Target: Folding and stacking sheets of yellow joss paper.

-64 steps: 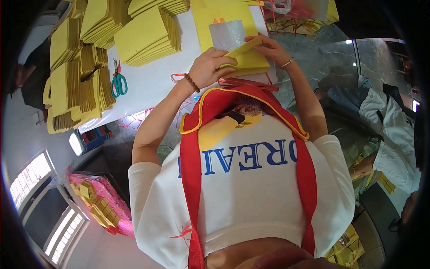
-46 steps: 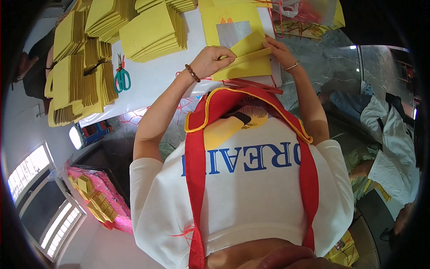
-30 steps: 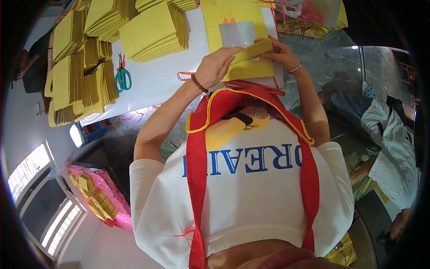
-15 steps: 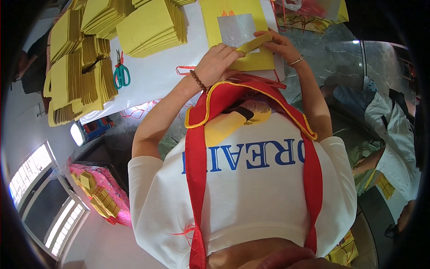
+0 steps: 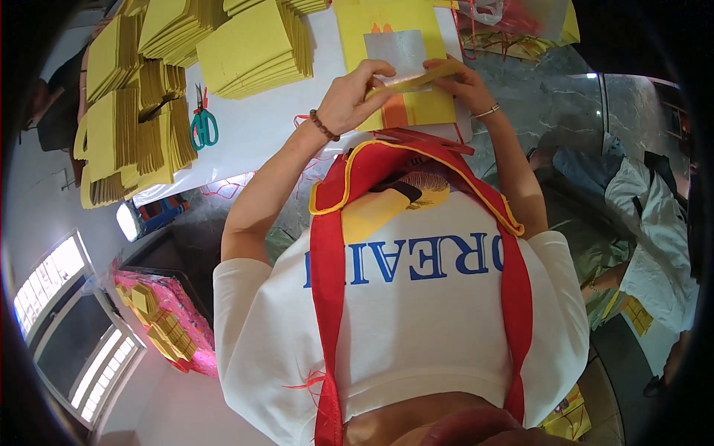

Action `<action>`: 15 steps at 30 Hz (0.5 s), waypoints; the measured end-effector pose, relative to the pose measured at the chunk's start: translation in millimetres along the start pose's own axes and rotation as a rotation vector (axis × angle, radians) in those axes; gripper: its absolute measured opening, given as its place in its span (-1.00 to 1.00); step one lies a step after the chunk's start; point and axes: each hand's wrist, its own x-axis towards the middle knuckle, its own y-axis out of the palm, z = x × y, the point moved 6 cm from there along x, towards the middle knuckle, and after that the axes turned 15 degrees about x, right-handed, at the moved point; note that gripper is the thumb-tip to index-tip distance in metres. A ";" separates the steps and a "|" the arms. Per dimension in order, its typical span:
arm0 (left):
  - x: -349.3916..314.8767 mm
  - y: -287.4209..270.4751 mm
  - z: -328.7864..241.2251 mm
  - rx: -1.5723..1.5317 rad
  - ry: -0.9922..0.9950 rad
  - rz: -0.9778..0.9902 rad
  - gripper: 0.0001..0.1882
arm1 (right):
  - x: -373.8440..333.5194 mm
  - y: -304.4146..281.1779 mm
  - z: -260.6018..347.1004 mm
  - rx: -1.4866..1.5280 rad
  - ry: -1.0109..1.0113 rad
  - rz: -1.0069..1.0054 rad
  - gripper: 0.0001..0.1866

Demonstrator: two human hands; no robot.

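Both my hands are at a sheet of yellow paper, whose folded edge stands up as a narrow strip between them. My left hand has its fingers curled round the strip's left end, thumb below and index finger arched above. My right hand pinches the other end. Beneath lies more yellow paper with a silver square and orange print, partly hidden by the strip and my hands. Red cords hang at the table's near edge, close to my red apron.
Stacks of folded yellow paper cover the table's left side, with more stacks at its edge. Green-handled scissors lie beside them on the white tabletop. Plastic bags are at the far right. Another person's arm shows at right.
My left hand has shifted slightly left and its fingers have lifted, showing the orange print below. The strip's left end has dropped a little. My right hand has barely moved.
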 end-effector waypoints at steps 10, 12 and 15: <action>-4.4 3.7 20.9 0.719 0.367 -0.320 -0.49 | 4.5 -2.3 8.1 -0.054 -0.146 0.192 -0.66; -8.6 -0.8 17.3 0.774 0.387 -0.369 -0.55 | -0.5 6.0 22.9 -0.443 -0.346 0.073 -0.67; -22.5 -7.5 1.2 0.878 0.427 -0.397 -0.64 | -20.3 32.6 49.6 -0.944 -0.557 -0.102 -0.67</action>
